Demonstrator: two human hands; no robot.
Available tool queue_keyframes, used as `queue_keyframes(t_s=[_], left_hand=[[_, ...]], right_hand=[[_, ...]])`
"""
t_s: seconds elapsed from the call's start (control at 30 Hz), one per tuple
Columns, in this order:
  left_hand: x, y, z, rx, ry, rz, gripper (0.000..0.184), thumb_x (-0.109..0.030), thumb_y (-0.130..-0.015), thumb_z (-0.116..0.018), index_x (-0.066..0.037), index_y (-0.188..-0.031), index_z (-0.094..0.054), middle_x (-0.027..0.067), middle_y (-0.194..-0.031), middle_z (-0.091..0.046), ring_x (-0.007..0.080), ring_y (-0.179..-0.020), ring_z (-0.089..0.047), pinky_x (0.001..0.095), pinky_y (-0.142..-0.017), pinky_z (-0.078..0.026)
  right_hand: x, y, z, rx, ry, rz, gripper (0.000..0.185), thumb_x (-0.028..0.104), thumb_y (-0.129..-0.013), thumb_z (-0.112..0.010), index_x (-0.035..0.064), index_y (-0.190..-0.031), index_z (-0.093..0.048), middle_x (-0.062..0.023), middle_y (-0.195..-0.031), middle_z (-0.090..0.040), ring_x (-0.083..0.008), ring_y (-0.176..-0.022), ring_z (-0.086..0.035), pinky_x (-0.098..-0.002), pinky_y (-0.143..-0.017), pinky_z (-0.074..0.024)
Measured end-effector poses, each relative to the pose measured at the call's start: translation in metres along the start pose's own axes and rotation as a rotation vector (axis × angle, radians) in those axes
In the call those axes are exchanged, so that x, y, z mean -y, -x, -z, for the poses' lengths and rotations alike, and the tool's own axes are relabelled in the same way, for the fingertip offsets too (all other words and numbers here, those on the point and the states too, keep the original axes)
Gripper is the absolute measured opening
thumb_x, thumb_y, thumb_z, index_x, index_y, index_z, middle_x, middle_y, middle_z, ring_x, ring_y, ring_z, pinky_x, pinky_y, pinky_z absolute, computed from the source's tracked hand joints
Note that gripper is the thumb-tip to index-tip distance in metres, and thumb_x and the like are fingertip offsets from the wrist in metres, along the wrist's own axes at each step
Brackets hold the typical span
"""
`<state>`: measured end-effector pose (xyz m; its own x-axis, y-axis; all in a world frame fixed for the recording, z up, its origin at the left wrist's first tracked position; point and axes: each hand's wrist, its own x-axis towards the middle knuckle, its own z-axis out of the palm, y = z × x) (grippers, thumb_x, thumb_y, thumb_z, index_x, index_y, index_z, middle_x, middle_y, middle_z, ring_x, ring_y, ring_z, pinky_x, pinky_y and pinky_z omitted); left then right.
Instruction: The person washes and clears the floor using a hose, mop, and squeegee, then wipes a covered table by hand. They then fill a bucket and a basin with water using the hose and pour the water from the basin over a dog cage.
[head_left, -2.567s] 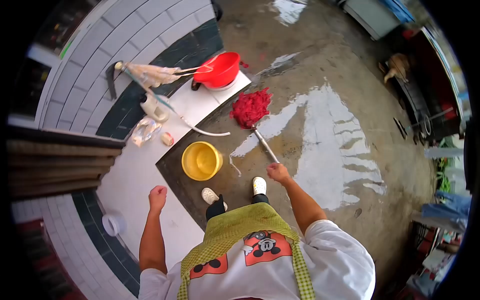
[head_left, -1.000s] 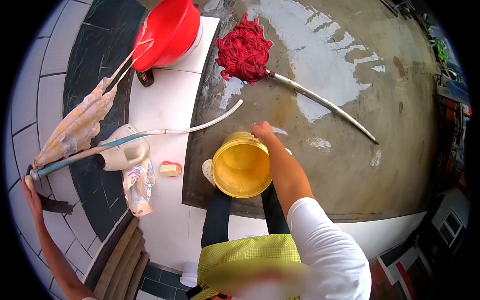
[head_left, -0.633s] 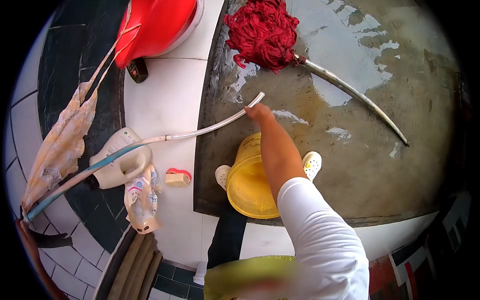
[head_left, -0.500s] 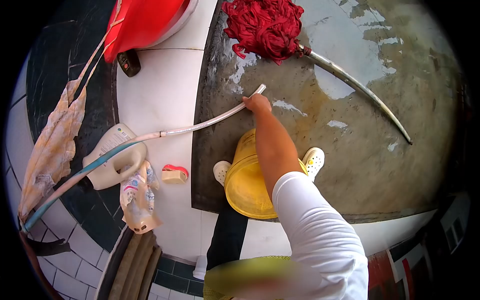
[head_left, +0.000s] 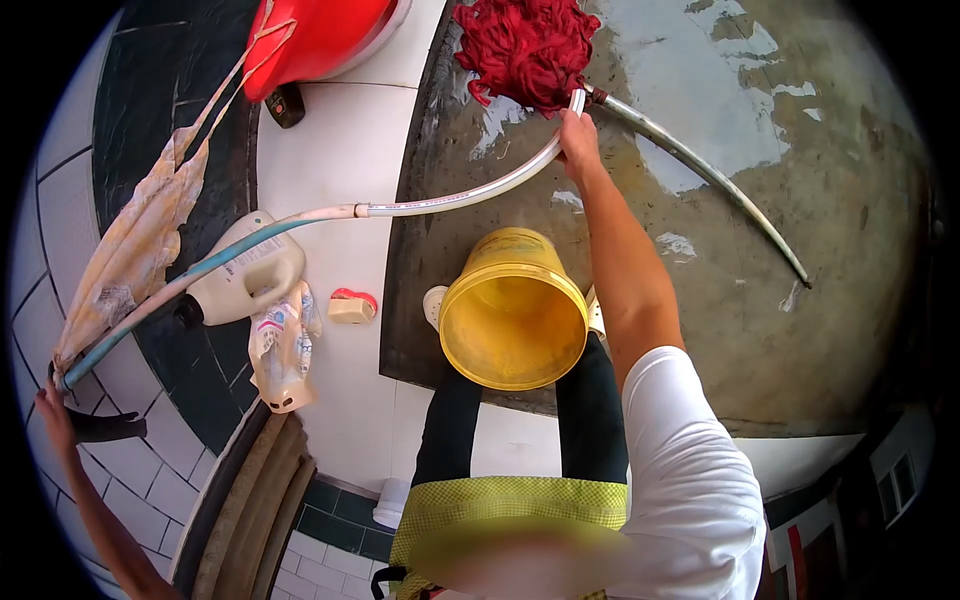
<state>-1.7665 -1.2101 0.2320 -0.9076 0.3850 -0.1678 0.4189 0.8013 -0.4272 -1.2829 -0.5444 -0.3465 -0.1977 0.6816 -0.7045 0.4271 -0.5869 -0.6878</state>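
The right hand [head_left: 578,140] was closed around the pale hose [head_left: 440,205] just behind its open tip. The hose ran in a long curve from the tiled wall [head_left: 130,450] at far left, over the white ledge [head_left: 325,190], to that hand. Its tip pointed away from the body, close by the red mop head [head_left: 530,50], and was well apart from the yellow bucket [head_left: 510,248], which sat between the feet, mouth facing up toward the wearer. The right hand was nearer the bucket; the left hand [head_left: 54,415] was at the hose's wall end, its grip unclear.
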Motion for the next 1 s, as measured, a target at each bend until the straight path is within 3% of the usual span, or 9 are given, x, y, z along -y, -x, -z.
queue_keyframes(t_s=[0.17, 0.23, 0.3, 0.4, 0.47, 0.5, 0.7, 0.83, 1.0], left_hand=[[-0.281, 0.100, -0.007, -0.519, -0.152, -0.024, 0.054, -0.023, -0.082, -0.055, 0.000, -0.127, -0.033, 0.0194, -0.123, -0.041, 0.0304, -0.112, -0.040, 0.0366, -0.088, -0.036], [-0.391, 0.148, -0.045, -0.016, 0.439, 0.183, 0.050, -0.019, -0.079, -0.058, -0.001, -0.122, -0.040, 0.0163, -0.111, -0.051, 0.0258, -0.098, -0.051, 0.0323, -0.079, -0.041], [-0.465, 0.194, -0.133, 0.402, 0.651, -0.271, 0.058, -0.021, -0.073, -0.063, -0.003, -0.123, -0.040, 0.0155, -0.111, -0.052, 0.0195, -0.079, -0.054, 0.0311, -0.070, -0.043], [-0.604, 0.239, -0.181, 1.012, 0.883, -0.159, 0.076, -0.031, -0.066, -0.068, -0.002, -0.127, -0.033, 0.0205, -0.119, -0.046, 0.0276, -0.108, -0.048, 0.0321, -0.087, -0.039], [-0.658, 0.268, -0.242, 0.903, 0.961, -0.358, 0.075, -0.028, -0.067, -0.067, -0.001, -0.123, -0.025, 0.0244, -0.117, -0.041, 0.0355, -0.111, -0.042, 0.0371, -0.090, -0.036], [-0.685, 0.268, -0.232, 0.858, 0.821, -0.094, 0.066, -0.026, -0.071, -0.063, -0.006, -0.121, -0.025, 0.0251, -0.117, -0.039, 0.0382, -0.110, -0.041, 0.0395, -0.089, -0.037], [-0.701, 0.257, -0.233, 0.889, 0.619, 0.098, 0.059, -0.020, -0.081, -0.051, -0.022, -0.131, -0.021, 0.0261, -0.118, -0.035, 0.0355, -0.100, -0.049, 0.0423, -0.083, -0.042], [-0.698, 0.246, -0.236, 0.840, 0.699, -0.207, 0.047, -0.019, -0.080, -0.052, -0.006, -0.122, -0.036, 0.0231, -0.087, -0.058, 0.0362, -0.084, -0.056, 0.0424, -0.074, -0.045], [-0.725, 0.248, -0.222, 0.673, 0.763, -0.277, 0.024, -0.010, -0.073, -0.052, -0.001, -0.094, -0.046, 0.0254, -0.086, -0.057, 0.0407, -0.080, -0.055, 0.0451, -0.072, -0.044]], right_hand=[[0.034, 0.026, 0.038, 0.225, -0.064, -0.097, 0.022, 0.026, -0.080, -0.047, 0.0061, -0.088, -0.049, -0.0036, -0.062, -0.042, -0.0137, -0.056, -0.041, -0.0291, -0.049, -0.0330], [0.036, 0.043, 0.048, 0.278, -0.032, -0.106, 0.022, 0.027, -0.082, -0.046, 0.0065, -0.091, -0.049, -0.0030, -0.061, -0.041, -0.0127, -0.052, -0.040, -0.0286, -0.046, -0.0329], [0.049, 0.068, 0.056, 0.297, -0.058, -0.141, 0.022, 0.027, -0.083, -0.045, 0.0068, -0.093, -0.048, -0.0028, -0.060, -0.041, -0.0129, -0.049, -0.039, -0.0285, -0.044, -0.0328], [0.052, 0.093, 0.074, 0.314, -0.141, -0.198, 0.023, 0.027, -0.085, -0.043, 0.0074, -0.096, -0.047, -0.0023, -0.059, -0.039, -0.0134, -0.045, -0.037, -0.0280, -0.040, -0.0327], [0.053, 0.107, 0.094, 0.314, -0.190, -0.211, 0.023, 0.027, -0.086, -0.042, 0.0077, -0.097, -0.047, -0.0022, -0.058, -0.038, -0.0137, -0.043, -0.037, -0.0276, -0.039, -0.0328], [0.058, 0.117, 0.105, 0.307, -0.231, -0.274, 0.025, 0.030, -0.086, -0.043, 0.0083, -0.099, -0.047, -0.0016, -0.059, -0.039, -0.0122, -0.044, -0.038, -0.0265, -0.040, -0.0328], [0.066, 0.165, 0.132, 0.378, -0.230, -0.434, 0.030, 0.034, -0.087, -0.042, 0.0097, -0.102, -0.049, 0.0019, -0.055, -0.038, -0.0066, -0.041, -0.035, -0.0194, -0.036, -0.0273], [0.056, 0.194, 0.141, 0.437, -0.180, -0.520, 0.030, 0.034, -0.087, -0.041, 0.0091, -0.103, -0.049, 0.0024, -0.053, -0.036, -0.0069, -0.038, -0.035, -0.0197, -0.034, -0.0275], [0.036, 0.212, 0.157, 0.527, -0.258, -0.678, 0.029, 0.034, -0.085, -0.044, 0.0102, -0.100, -0.052, 0.0025, -0.052, -0.039, -0.0074, -0.037, -0.036, -0.0200, -0.031, -0.0263]])
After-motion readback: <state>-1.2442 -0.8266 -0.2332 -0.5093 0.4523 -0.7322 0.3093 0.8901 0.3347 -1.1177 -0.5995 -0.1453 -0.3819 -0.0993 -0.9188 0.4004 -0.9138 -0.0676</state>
